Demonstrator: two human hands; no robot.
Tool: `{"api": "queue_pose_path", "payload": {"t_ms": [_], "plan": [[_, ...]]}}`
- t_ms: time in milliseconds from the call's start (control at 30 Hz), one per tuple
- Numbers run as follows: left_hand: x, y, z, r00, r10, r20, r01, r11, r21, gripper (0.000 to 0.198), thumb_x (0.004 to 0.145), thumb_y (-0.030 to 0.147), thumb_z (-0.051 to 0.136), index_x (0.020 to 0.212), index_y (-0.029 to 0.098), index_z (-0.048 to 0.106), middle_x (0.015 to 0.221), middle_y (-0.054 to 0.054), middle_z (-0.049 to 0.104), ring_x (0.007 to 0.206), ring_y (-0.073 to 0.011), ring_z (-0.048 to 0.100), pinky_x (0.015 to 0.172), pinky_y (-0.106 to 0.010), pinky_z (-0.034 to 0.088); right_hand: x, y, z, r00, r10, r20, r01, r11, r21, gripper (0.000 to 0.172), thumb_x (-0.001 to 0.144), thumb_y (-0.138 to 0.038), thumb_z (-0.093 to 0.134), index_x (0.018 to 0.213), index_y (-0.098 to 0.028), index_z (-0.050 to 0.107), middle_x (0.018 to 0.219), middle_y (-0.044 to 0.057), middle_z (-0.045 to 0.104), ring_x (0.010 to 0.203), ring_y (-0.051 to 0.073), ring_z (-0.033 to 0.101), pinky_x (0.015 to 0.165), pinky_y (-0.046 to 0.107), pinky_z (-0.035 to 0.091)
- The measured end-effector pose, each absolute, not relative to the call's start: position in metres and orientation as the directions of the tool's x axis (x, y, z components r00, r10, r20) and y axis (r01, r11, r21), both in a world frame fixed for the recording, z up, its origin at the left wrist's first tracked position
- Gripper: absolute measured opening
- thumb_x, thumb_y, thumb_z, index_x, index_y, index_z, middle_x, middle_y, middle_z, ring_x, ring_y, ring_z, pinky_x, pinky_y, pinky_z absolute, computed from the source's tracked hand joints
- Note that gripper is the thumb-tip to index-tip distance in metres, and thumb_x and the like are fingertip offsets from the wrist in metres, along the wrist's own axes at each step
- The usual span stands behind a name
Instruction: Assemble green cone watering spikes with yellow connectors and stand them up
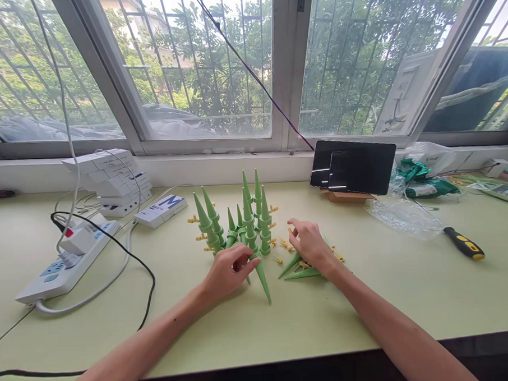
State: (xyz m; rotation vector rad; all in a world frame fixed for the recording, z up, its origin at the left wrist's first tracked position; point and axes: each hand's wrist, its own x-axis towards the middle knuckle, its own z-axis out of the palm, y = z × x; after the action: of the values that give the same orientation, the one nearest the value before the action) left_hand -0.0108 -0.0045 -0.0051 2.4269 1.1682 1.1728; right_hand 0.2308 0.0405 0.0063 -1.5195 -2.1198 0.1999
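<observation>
My left hand is closed around a green plastic watering spike, whose pointed end slants down toward me. My right hand hovers over the loose parts with thumb and forefinger pinched at a small yellow valve, partly covered by the fingers. Beneath and around it lie several loose yellow valves and loose green spikes, some hidden by the hand. Behind my left hand, several green spikes stand point up in stacks, with yellow valves sticking out at their sides.
At left are a power strip with plugs and cables, a stack of white boxes and a single white box. A black tablet leans at the back. Plastic wrapping and a screwdriver lie at right.
</observation>
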Motion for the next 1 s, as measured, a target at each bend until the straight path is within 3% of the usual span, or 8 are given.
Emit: {"api": "queue_pose_path", "payload": {"t_ms": [133,267,600,767,1000], "plan": [[-0.01,-0.006,-0.003,0.363,0.731,0.578,0.57,-0.665,0.482,0.015,0.089,0.027,0.061,0.078,0.016,0.059,0.059,0.004,0.05,0.048,-0.0072,0.042,0.048,-0.019,0.038,0.225,0.016,0.007,-0.319,0.804,0.502,0.692,0.56,-0.457,0.028,0.092,-0.012,0.046,0.113,-0.018,0.063,0.086,0.006,0.065,0.089,0.021,0.058,0.083,0.031,0.044],[-0.01,-0.007,-0.003,0.361,0.718,0.595,0.555,-0.678,0.481,0.014,0.088,0.027,0.062,0.08,0.017,0.058,0.06,0.004,0.05,0.048,-0.0073,0.041,0.047,-0.02,0.037,0.211,-0.006,0.003,-0.427,0.699,0.574,0.494,0.712,-0.5,0.021,0.091,-0.013,0.05,0.105,-0.021,0.064,0.087,0.005,0.065,0.084,0.019,0.058,0.078,0.029,0.048],[-0.011,-0.006,-0.002,0.363,0.702,0.613,0.489,-0.704,0.516,0.009,0.088,0.025,0.062,0.084,0.017,0.058,0.065,0.003,0.05,0.05,-0.0074,0.043,0.047,-0.02,0.038,0.208,-0.014,0.006,-0.331,0.783,0.526,0.383,0.621,-0.683,0.01,0.088,-0.021,0.056,0.098,-0.02,0.059,0.085,0.002,0.066,0.07,0.013,0.06,0.069,0.025,0.051],[-0.01,-0.004,0.001,0.369,0.738,0.565,0.408,-0.675,0.614,0.008,0.09,0.024,0.06,0.087,0.017,0.06,0.075,0.0,0.052,0.056,-0.0083,0.047,0.049,-0.021,0.04,0.206,-0.015,0.006,-0.343,0.762,0.55,0.354,0.647,-0.675,0.018,0.09,-0.021,0.054,0.106,-0.02,0.064,0.082,0.002,0.067,0.067,0.014,0.058,0.07,0.026,0.051],[-0.012,-0.004,0.001,0.342,0.795,0.501,0.317,-0.599,0.735,0.01,0.09,0.028,0.061,0.09,0.018,0.061,0.09,-0.004,0.052,0.066,-0.0098,0.049,0.051,-0.021,0.046,0.205,-0.014,0.005,-0.336,0.773,0.539,0.321,0.632,-0.706,0.01,0.091,-0.024,0.058,0.095,-0.02,0.066,0.082,0.003,0.07,0.071,0.016,0.063,0.07,0.027,0.051]]}}
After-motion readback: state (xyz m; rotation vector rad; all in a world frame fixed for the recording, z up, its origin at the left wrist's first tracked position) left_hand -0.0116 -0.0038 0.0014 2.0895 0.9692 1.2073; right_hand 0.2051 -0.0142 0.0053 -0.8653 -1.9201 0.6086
